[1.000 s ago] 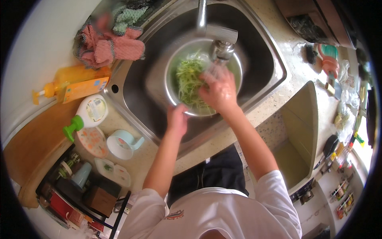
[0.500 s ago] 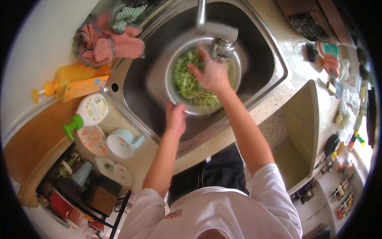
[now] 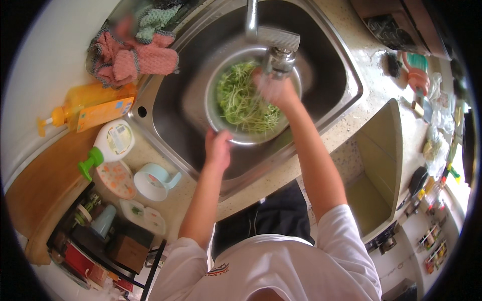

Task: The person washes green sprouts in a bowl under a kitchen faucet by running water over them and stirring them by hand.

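A round metal bowl (image 3: 246,142) stands in the stainless steel sink (image 3: 175,113), holding water and a tangle of thin green sprouts or shoots (image 3: 238,103). On its near left rim, my left hand (image 3: 218,149) is closed, thumb over the edge. My right hand (image 3: 279,92) is inside the bowl at the right side of the greens, directly beneath the faucet head (image 3: 279,59). Water running from the faucet falls over it. Motion blur and the stream hide its fingers, so I cannot tell whether they grip any greens.
Left of the sink are pink cloths (image 3: 135,60), an orange pump bottle (image 3: 95,103), a white bottle with a green pump (image 3: 115,140), a pale blue cup (image 3: 152,181) and a patterned plate (image 3: 115,178). An orange-and-teal brush (image 3: 416,75) lies on the right counter.
My right hand has drawn back from the middle of the greens to the right, its spread fingers no longer showing. The bowl has shifted slightly left with my left hand on its rim.
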{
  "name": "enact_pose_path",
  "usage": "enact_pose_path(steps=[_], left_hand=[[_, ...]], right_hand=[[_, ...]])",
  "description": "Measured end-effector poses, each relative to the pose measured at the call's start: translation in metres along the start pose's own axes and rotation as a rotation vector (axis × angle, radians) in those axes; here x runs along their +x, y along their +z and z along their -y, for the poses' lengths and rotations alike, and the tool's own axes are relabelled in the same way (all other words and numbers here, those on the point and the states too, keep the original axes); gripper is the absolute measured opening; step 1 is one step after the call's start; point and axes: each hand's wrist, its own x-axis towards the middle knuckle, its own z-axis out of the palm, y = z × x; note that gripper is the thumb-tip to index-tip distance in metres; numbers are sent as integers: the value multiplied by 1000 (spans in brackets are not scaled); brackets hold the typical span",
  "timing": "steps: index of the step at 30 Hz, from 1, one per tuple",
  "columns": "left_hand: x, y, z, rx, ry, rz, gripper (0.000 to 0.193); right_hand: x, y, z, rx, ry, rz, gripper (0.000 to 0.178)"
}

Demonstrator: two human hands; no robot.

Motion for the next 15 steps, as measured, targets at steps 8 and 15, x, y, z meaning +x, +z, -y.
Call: enact_pose_path(steps=[8, 15], left_hand=[[-2, 1, -9, 52, -13, -38, 44], [1, -10, -10, 49, 4, -10, 48]], right_hand=[[2, 8, 21, -81, 221, 70, 34], [8, 12, 26, 14, 207, 94, 28]])
